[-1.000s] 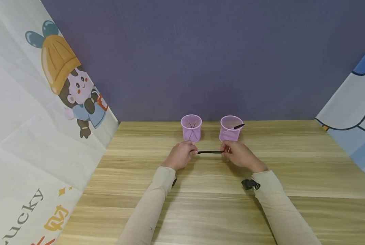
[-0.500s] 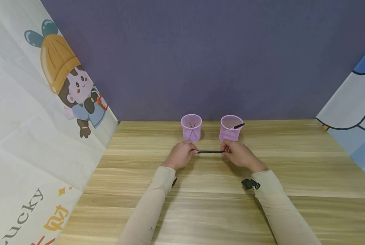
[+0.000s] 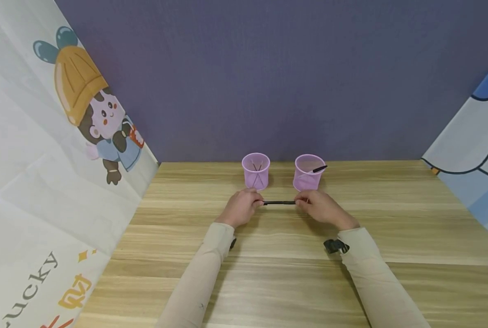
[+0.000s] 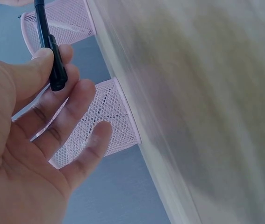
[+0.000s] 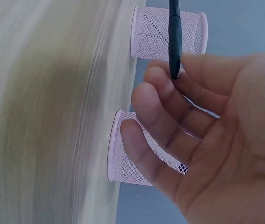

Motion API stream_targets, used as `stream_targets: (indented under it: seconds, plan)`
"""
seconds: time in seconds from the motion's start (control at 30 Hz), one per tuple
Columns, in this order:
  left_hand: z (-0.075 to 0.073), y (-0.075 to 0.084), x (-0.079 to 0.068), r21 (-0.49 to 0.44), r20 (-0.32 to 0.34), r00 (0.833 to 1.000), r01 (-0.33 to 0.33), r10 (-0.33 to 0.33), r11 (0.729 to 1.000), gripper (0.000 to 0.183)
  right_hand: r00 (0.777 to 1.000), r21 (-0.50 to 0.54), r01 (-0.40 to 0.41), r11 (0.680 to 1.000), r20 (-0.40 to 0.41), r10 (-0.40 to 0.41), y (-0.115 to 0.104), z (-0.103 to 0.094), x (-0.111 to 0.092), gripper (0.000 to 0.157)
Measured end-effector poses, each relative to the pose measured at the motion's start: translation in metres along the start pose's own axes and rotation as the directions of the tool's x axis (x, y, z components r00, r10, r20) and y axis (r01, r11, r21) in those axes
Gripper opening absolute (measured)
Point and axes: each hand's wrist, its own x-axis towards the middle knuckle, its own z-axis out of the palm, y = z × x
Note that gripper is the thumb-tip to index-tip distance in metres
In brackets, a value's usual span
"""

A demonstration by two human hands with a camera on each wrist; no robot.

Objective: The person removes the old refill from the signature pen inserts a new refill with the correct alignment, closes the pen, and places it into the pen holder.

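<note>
A slim black pen [image 3: 278, 202] lies level between my two hands, just in front of two pink mesh cups. My left hand [image 3: 241, 207] pinches its left end, where the clip of the cap [image 4: 53, 44] shows in the left wrist view; the other fingers are spread loosely. At the opposite end, the thumb and forefinger of my right hand [image 3: 323, 209] pinch the tapered tip of the barrel [image 5: 175, 51]. Behind the left hand stands the left cup [image 3: 256, 181], holding a few thin dark sticks. The right cup [image 3: 305, 183] is behind the right hand.
A black-ended pen [image 3: 320, 168] leans out over the right cup's rim. Both cups stand near the back of the wood-grain table [image 3: 277, 282], before a dark blue-grey panel [image 3: 285, 82]. A white curtain with cartoon prints [image 3: 31, 150] hangs on the left, another on the right.
My right hand has shifted very slightly at its end of the pen, its fingers lying a little differently. The left hand, the pen and the cups look nearly the same.
</note>
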Motion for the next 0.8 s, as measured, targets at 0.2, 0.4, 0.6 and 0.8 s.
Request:
stream_targets:
  seconds: [0.2,0.4,0.6,0.8]
  plan:
    - [0.0013,0.0003,0.0005,0.014,0.008,1.000,-0.009,0.009,1.000,0.015,1.000,-0.018,0.019,1.000,-0.012,-0.019,0.0025,0.0012,-0.0015,0.017]
    - [0.0022,0.0008,-0.0001,0.020,0.003,1.000,-0.016,0.015,1.000,0.015,1.000,-0.024,0.024,0.999,-0.015,-0.024,0.0066,0.0041,-0.0011,0.014]
    - [0.0022,-0.0001,-0.0015,0.022,-0.004,1.000,-0.014,0.014,1.000,0.014,0.999,-0.024,0.025,0.999,-0.021,-0.026,0.0043,0.0044,-0.0006,0.013]
    - [0.0013,0.0004,-0.0011,0.032,-0.003,1.000,-0.017,0.017,0.999,0.014,0.999,-0.029,0.029,0.999,-0.028,-0.030,0.0019,0.0039,-0.0004,0.012]
